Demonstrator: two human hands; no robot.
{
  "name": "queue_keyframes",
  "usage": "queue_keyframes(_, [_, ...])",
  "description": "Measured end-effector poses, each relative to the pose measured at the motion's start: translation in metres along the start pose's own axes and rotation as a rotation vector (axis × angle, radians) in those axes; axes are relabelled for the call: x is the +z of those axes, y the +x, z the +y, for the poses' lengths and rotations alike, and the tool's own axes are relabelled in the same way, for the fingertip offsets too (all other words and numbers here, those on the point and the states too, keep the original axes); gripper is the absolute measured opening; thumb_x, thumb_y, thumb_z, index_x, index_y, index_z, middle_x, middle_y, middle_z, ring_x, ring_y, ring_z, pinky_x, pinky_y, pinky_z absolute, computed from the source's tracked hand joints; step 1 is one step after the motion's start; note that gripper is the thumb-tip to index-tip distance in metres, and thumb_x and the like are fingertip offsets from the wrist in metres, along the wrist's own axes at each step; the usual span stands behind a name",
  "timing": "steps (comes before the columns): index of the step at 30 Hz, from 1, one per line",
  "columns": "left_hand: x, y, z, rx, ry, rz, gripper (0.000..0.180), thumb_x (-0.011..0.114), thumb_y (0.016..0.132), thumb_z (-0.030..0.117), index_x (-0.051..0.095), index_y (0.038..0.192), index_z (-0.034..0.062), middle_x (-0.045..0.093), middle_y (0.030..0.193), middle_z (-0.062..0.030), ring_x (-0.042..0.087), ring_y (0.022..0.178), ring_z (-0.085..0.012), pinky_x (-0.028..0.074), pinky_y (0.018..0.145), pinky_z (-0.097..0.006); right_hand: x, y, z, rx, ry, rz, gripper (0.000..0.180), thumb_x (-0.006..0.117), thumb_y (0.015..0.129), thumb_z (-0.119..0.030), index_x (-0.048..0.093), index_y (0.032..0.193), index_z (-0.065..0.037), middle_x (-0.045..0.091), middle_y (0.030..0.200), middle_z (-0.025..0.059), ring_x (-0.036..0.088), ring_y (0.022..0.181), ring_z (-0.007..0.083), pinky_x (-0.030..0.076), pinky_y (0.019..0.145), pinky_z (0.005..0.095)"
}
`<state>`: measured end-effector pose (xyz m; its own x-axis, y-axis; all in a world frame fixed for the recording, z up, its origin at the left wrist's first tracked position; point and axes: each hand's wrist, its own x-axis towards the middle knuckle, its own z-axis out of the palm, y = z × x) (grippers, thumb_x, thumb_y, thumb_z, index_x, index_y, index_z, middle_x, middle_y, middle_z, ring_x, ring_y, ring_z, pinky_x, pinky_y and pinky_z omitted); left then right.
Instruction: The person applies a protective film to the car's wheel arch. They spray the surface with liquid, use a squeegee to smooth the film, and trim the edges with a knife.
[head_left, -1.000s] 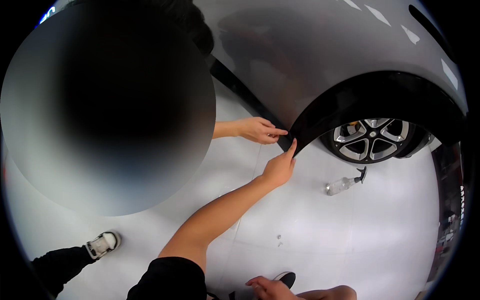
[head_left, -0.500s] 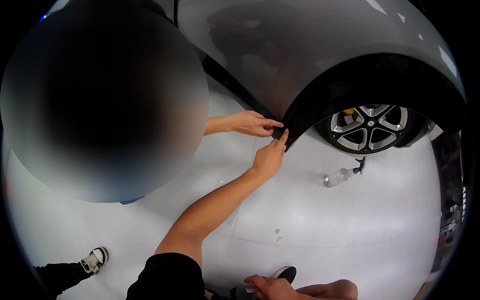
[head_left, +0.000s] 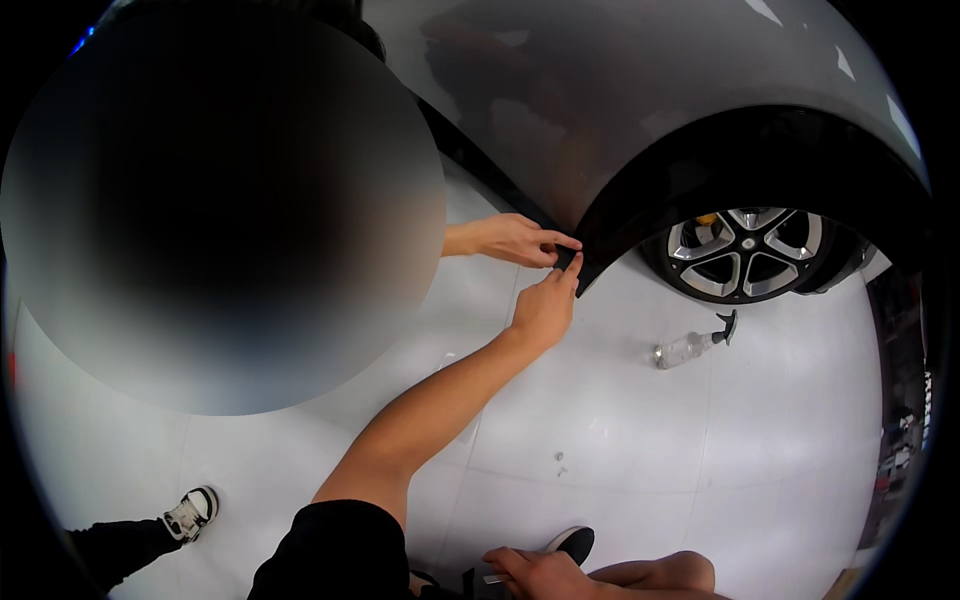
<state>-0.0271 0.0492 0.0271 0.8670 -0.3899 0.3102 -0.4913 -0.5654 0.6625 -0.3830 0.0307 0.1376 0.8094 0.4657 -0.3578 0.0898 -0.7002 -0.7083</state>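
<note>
My left hand (head_left: 546, 310) reaches up to the lower corner of the black wheel-arch trim (head_left: 640, 215) on a grey car. Its index finger is stretched out against the trim's edge, while the other fingers curl in. Just above it, a co-worker's hand (head_left: 518, 240) points a finger at the same corner, fingertips almost meeting mine. Low in the view, near a dark shoe (head_left: 573, 544), my right hand (head_left: 545, 573) is closed on a small flat white piece (head_left: 495, 579). Only one end of that piece shows; the rest is hidden in the fingers.
A clear spray bottle (head_left: 685, 350) with a dark trigger head lies on the pale floor below the spoked wheel (head_left: 745, 250). Small scraps (head_left: 560, 460) lie nearer. A blurred disc hides much of the co-worker at left; a white-and-black shoe (head_left: 190, 514) shows below it.
The view has shifted slightly. The co-worker's hand has come a little closer to the trim corner. My left finger stays at the trim, and my right hand keeps its hold.
</note>
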Motion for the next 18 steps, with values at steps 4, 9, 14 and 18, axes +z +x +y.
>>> queue_keyframes(4, [0.001,0.003,0.004,0.079,-0.070,0.065,0.054,0.048,0.107,0.022,0.037,0.156,0.0022,0.068,0.108,-0.0165,0.070,0.085,-0.0359,0.058,0.070,-0.046,0.003,0.001,0.001,-0.010,-0.018,-0.030,0.030,0.061,0.095,-0.012,0.057,0.125,-0.007,0.071,0.097,0.0183,0.069,0.076,0.0387,0.055,0.064,0.0473])
queue_keyframes(9, [-0.010,0.006,0.030,-0.103,-0.211,-0.090,0.055,0.042,0.110,0.024,0.031,0.157,-0.0029,0.068,0.117,-0.0224,0.069,0.093,-0.0416,0.056,0.081,-0.049,0.001,0.006,0.000,0.008,-0.084,-0.068,0.031,0.061,0.094,-0.014,0.057,0.125,-0.008,0.069,0.100,0.0181,0.067,0.076,0.0398,0.053,0.064,0.0491])
queue_keyframes(14, [-0.003,0.000,0.038,-0.099,-0.192,-0.068,0.055,0.042,0.110,0.022,0.030,0.158,-0.0029,0.068,0.113,-0.0218,0.070,0.092,-0.0409,0.056,0.081,-0.049,0.009,0.002,0.008,-0.015,-0.101,-0.066,0.034,0.062,0.093,-0.014,0.057,0.125,-0.008,0.068,0.098,0.0183,0.067,0.076,0.0390,0.053,0.063,0.0493])
queue_keyframes(18, [-0.001,0.009,0.041,-0.115,-0.221,-0.015,0.056,0.044,0.109,0.021,0.031,0.157,-0.0050,0.069,0.109,-0.0210,0.070,0.086,-0.0400,0.057,0.076,-0.047,0.010,0.000,0.005,-0.006,-0.120,-0.079,0.034,0.063,0.092,-0.015,0.057,0.124,-0.008,0.068,0.097,0.0179,0.067,0.075,0.0390,0.053,0.062,0.0492])
